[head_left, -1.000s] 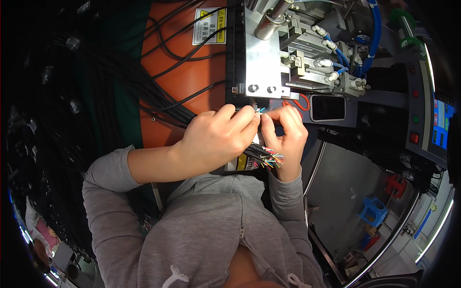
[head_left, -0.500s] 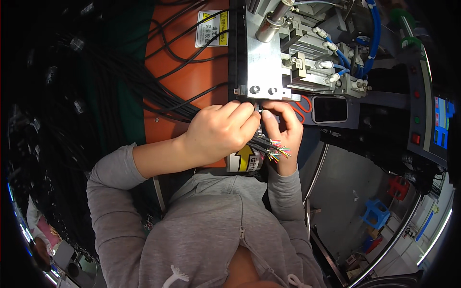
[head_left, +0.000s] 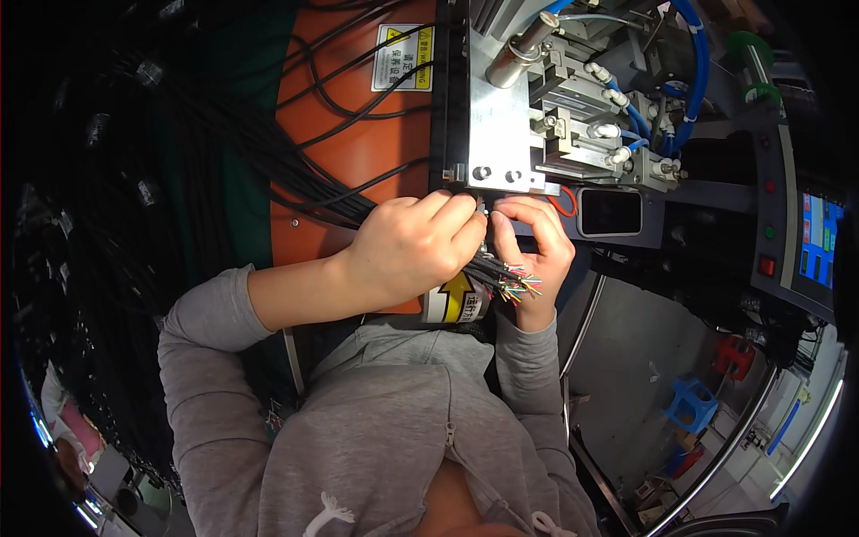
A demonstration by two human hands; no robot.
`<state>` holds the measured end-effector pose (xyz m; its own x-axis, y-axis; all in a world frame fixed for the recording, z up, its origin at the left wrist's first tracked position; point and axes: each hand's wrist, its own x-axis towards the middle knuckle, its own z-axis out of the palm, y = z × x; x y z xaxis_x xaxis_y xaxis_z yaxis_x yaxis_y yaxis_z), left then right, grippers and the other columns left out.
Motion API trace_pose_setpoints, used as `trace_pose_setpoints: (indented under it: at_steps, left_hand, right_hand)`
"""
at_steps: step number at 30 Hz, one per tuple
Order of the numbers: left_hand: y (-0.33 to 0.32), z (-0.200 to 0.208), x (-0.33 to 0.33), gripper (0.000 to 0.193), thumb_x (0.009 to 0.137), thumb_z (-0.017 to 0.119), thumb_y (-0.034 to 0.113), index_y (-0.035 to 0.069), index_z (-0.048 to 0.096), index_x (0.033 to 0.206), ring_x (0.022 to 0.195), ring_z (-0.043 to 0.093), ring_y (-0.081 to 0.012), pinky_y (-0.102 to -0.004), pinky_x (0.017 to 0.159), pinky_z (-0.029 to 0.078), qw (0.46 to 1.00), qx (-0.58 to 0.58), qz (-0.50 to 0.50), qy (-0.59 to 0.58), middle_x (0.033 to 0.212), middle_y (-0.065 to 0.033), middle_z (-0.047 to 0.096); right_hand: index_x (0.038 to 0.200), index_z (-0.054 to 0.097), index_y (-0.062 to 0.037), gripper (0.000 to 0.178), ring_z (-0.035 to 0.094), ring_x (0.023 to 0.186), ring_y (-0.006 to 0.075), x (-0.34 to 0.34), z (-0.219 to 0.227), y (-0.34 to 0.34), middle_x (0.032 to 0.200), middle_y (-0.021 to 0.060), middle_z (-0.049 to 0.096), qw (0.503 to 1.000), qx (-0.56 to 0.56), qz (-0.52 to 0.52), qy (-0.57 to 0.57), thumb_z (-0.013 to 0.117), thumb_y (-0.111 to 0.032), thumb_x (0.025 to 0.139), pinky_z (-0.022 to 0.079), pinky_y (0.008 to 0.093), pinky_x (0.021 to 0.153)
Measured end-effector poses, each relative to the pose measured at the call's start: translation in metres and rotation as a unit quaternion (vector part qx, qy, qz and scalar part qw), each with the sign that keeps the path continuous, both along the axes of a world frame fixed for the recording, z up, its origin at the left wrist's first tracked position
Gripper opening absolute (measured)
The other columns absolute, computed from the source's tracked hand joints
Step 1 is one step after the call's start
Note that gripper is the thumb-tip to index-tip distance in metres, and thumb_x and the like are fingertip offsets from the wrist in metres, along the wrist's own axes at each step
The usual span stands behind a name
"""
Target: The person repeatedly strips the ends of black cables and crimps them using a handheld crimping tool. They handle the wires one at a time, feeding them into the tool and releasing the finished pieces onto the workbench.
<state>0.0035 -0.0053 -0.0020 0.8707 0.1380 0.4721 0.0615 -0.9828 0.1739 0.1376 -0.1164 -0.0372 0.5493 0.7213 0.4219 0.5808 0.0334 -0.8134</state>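
Note:
My left hand is closed, its curled fingertips at the lower end of the machine's silver metal plate. What those fingers pinch is hidden behind them. Opposite it, my right hand has its thumb and forefinger bent together just under the plate, around something too small and dark to name. A bundle of black cables runs in from the left and passes behind my left hand. Between the hands and below them, black cable ends stick out, with thin coloured wires fanned at their tips near my right wrist.
Metal blocks with blue air hoses fill the machine's right side. A phone lies beside red-handled scissors or a similar loop. A control panel with a screen stands at far right. An orange surface carries loose black cables.
The whole view has shifted slightly. My right thumb and forefinger have moved a little at the plate's lower end; my left hand stays in nearly the same place.

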Motion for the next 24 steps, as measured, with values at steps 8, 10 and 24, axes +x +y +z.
trace_pose_setpoints:
  at_steps: [8, 10, 24]
  left_hand:
    - [0.000, -0.002, 0.000, 0.021, 0.069, 0.064, 0.010, 0.004, 0.067, 0.089, 0.059, 0.053, -0.0105, -0.0227, 0.046, 0.043, 1.000, -0.005, 0.003, -0.007, 0.071, 0.0001, 0.049]
    - [0.000, -0.002, -0.001, 0.021, 0.069, 0.064, 0.010, 0.005, 0.067, 0.089, 0.059, 0.053, -0.0104, -0.0227, 0.046, 0.043, 1.000, -0.006, 0.005, -0.004, 0.071, 0.0003, 0.050]
    - [-0.010, 0.009, -0.013, 0.013, 0.073, 0.065, 0.009, 0.004, 0.063, 0.084, 0.058, 0.057, -0.0120, -0.0232, 0.049, 0.044, 0.989, 0.032, 0.066, 0.131, 0.074, -0.0017, 0.052]
  right_hand:
    - [0.082, 0.064, -0.0001, 0.011, 0.060, 0.075, 0.0235, 0.003, 0.001, 0.001, 0.080, 0.0100, 0.064, 0.994, 0.023, 0.026, -0.102, 0.068, 0.002, 0.071, 0.048, 0.0318, 0.070]
    - [0.081, 0.063, -0.0001, 0.012, 0.060, 0.074, 0.0240, 0.003, 0.000, 0.000, 0.079, 0.0099, 0.064, 0.994, 0.020, 0.028, -0.105, 0.068, 0.002, 0.071, 0.048, 0.0322, 0.070]
    - [0.086, 0.060, 0.0028, 0.011, 0.054, 0.075, 0.0086, -0.002, -0.008, -0.009, 0.078, 0.0028, 0.060, 0.958, 0.038, -0.008, 0.283, 0.069, 0.005, 0.078, 0.045, 0.0222, 0.070]
